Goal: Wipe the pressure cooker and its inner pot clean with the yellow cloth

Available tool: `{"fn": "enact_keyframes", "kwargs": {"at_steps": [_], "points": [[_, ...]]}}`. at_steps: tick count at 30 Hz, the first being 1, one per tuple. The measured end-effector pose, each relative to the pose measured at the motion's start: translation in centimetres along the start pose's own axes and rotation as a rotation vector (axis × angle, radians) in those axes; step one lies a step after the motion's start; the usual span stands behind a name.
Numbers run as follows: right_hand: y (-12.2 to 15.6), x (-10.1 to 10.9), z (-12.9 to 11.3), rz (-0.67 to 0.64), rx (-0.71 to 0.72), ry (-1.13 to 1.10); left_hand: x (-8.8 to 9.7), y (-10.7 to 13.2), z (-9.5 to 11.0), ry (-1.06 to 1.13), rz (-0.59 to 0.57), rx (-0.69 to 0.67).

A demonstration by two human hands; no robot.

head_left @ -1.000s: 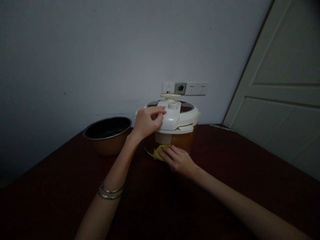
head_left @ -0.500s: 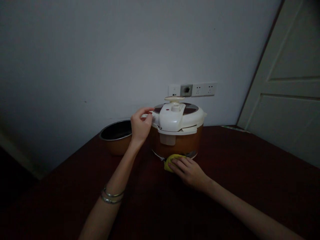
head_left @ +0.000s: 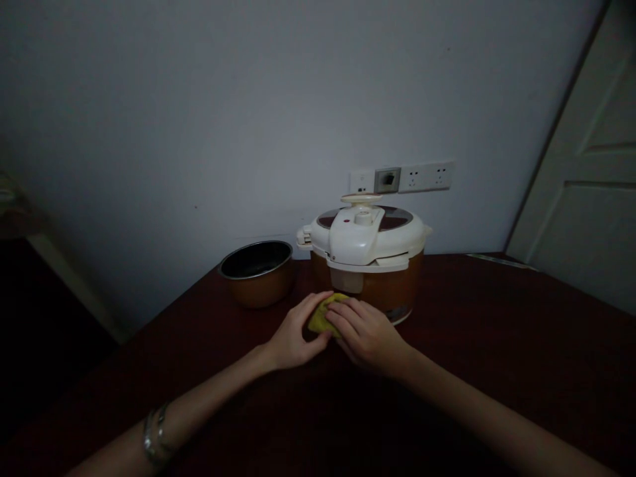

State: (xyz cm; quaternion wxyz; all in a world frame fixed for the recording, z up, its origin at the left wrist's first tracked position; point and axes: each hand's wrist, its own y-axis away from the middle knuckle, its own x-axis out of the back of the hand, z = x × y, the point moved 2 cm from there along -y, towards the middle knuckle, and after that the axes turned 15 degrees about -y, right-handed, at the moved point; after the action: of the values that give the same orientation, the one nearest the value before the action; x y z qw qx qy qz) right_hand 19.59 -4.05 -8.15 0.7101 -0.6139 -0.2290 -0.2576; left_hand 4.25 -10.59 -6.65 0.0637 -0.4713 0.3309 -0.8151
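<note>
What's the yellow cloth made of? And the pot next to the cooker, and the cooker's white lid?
Cloth: probably soft fabric, dull, because it bunches up without shine.

Pot: likely metal, since its edge is silvery; it looks dark-coated inside and golden-brown outside.

Lid: seemingly smooth plastic, with a soft gloss. Its dark panels could be plastic or glass; I can't tell.

Dark table; cooker; pot; strip

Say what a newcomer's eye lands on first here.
Probably the bulky white-topped cooker, right of center on the dark red table. Next, the yellow cloth in front of it, between the left hand and right hand. Then the open pot, left of the cooker.
</note>
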Motion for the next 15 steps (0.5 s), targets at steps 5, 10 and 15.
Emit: {"fn": "enact_keyframes", "kwargs": {"at_steps": [5, 10, 15], "points": [[1.0, 0.4, -1.0, -0.136, -0.220, -0.118, -1.0, 0.0, 1.5, 0.146, -0.160, 0.266], [2.3, 2.2, 0.0, -0.122, -0.247, -0.184, -1.4, -1.0, 1.8, 0.193, -0.289, 0.157], [4.5, 5.0, 3.4, 0.034, -0.398, -0.118, -1.8, -1.2, -1.4, 0.113, -0.190, 0.410]]}}
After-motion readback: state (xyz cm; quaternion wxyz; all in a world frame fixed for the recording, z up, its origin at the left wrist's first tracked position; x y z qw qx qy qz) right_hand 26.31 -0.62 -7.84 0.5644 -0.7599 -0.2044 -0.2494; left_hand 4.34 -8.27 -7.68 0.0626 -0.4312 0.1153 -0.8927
